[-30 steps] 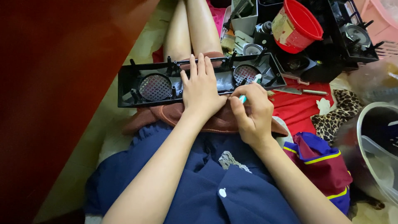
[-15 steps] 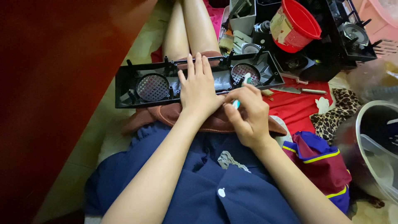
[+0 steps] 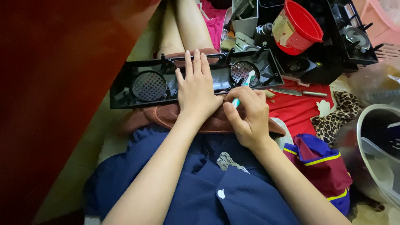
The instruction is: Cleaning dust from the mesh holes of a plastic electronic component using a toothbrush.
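Black plastic panel (image 3: 141, 89) with two round mesh grilles lies across my lap on a brown cloth (image 3: 166, 116), long side running left to right. My left hand (image 3: 198, 89) rests flat on its middle, fingers spread and straight, gripping nothing. My right hand (image 3: 248, 114) is curled tight around a small white-and-teal brush (image 3: 246, 83), whose head touches the right-hand grille (image 3: 245, 71). Beyond the panel stand a red bucket (image 3: 298, 27), other black casings (image 3: 346, 37) and a grey box of odd parts (image 3: 243, 18). A knife (image 3: 287, 91) lies on red fabric (image 3: 298, 112) just right of the panel, beside a leopard-print cloth (image 3: 339, 110). A dark red surface (image 3: 50, 83) blocks everything to the left.
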